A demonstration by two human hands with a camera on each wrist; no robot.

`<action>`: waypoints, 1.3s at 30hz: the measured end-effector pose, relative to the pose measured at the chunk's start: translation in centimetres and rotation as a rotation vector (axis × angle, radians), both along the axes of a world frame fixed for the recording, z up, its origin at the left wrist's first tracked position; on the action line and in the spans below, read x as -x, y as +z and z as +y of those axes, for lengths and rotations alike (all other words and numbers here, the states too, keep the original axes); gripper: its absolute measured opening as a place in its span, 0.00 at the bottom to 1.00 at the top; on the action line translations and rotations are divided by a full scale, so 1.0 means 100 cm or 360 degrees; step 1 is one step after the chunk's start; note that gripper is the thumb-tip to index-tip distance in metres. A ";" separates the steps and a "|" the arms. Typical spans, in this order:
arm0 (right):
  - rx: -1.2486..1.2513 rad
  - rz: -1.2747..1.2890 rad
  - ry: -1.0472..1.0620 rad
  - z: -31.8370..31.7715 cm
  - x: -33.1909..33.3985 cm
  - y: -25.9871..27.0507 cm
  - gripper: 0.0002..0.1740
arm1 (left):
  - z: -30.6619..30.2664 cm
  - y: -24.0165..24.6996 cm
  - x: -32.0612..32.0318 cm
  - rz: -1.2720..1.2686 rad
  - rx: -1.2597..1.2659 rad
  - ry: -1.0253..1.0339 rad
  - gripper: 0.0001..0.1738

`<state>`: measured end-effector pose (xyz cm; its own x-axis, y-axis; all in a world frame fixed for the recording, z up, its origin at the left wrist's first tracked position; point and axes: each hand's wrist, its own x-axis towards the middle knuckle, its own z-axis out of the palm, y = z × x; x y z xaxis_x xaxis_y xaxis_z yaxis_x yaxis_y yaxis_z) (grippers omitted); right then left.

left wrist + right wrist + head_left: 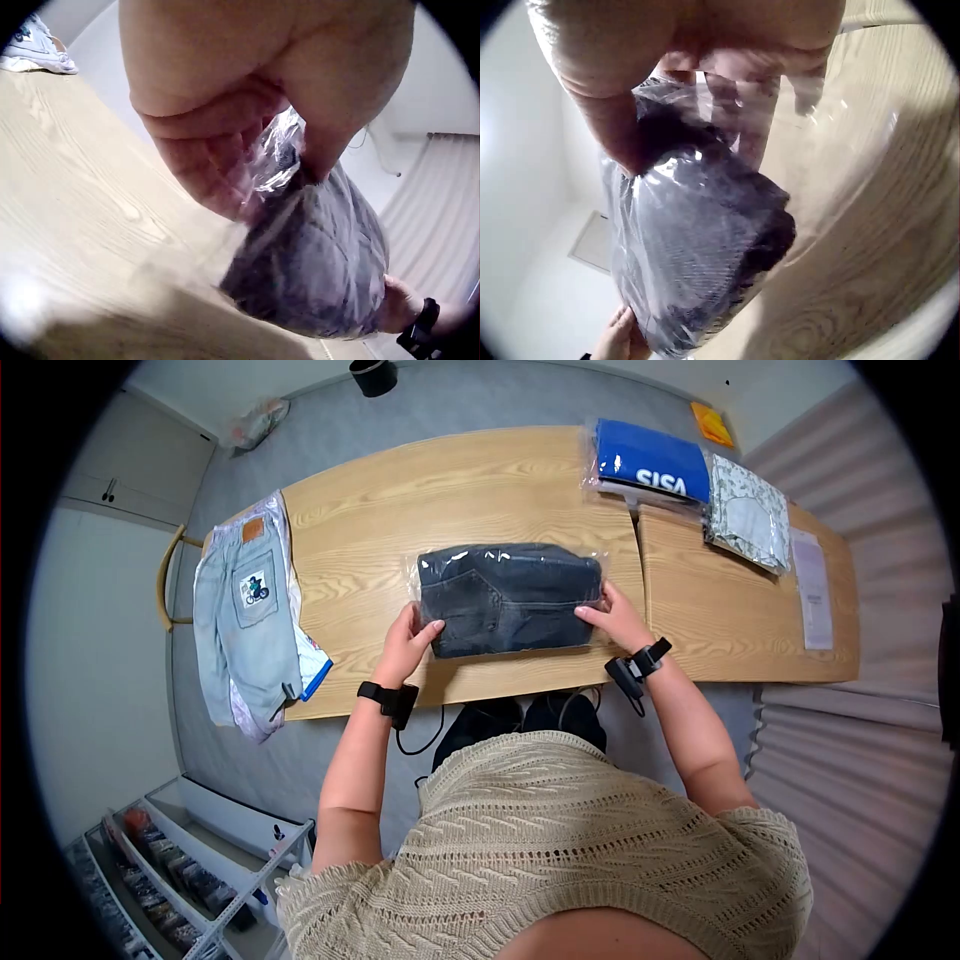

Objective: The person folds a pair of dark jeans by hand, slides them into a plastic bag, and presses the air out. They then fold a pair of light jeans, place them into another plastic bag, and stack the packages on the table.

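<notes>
A clear plastic bag holding folded dark jeans lies near the front edge of the wooden table. My left hand pinches the bag's near left corner, thumb on top. My right hand grips its near right corner. In the left wrist view my left hand has the crinkled plastic and the dark jeans bag between thumb and fingers, with the bag's edge lifted off the wood. In the right wrist view my right hand holds the jeans bag the same way.
Light blue jeans hang over the table's left end. At the back right lie a blue bagged item, a patterned bagged garment and a paper sheet. A shelf rack stands on the floor lower left.
</notes>
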<state>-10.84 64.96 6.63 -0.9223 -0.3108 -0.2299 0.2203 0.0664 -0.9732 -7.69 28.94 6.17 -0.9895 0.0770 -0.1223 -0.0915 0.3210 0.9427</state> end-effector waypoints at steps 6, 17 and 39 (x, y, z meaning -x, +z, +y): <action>0.0063 -0.0247 -0.0209 0.004 0.004 -0.055 0.38 | 0.024 -0.028 0.015 -0.0519 -0.0145 0.0090 0.20; -0.0354 -0.0505 -0.0179 0.000 -0.023 -0.048 0.43 | 0.022 -0.080 0.004 -0.0542 0.0191 -0.0005 0.29; -0.1734 0.1262 0.0626 -0.050 0.020 -0.053 0.31 | 0.093 -0.058 0.054 0.0721 0.1554 -0.0947 0.37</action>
